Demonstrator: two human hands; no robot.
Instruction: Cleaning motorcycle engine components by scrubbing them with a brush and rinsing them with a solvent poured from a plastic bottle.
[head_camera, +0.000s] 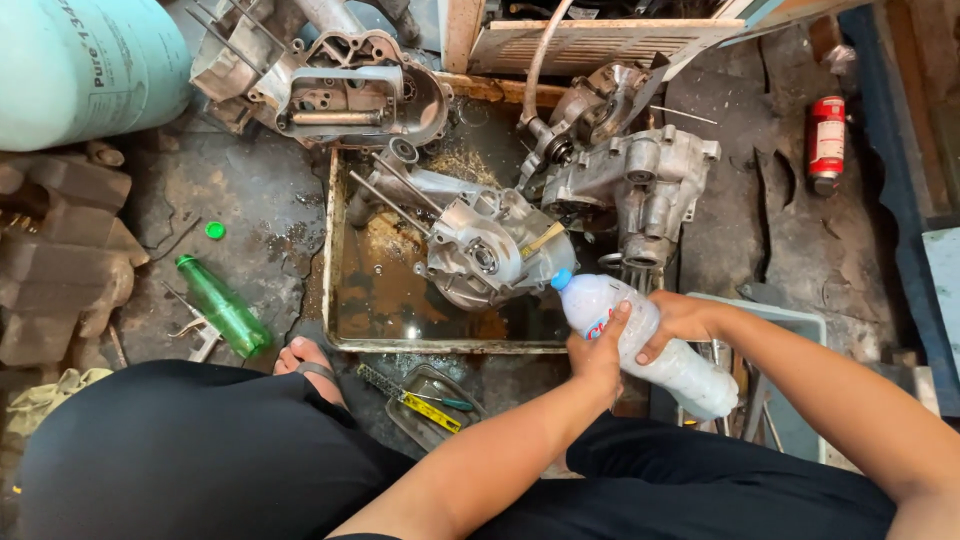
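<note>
Clear plastic bottle (645, 345), gripped by both the left hand (598, 352) and right hand (675, 318) at the tray's (333, 260) near-right corner, could slip from oily fingers onto the engine case (490, 250).

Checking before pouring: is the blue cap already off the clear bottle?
No. The blue cap sits on the neck of the clear bottle, held by the left hand and right hand.
</note>
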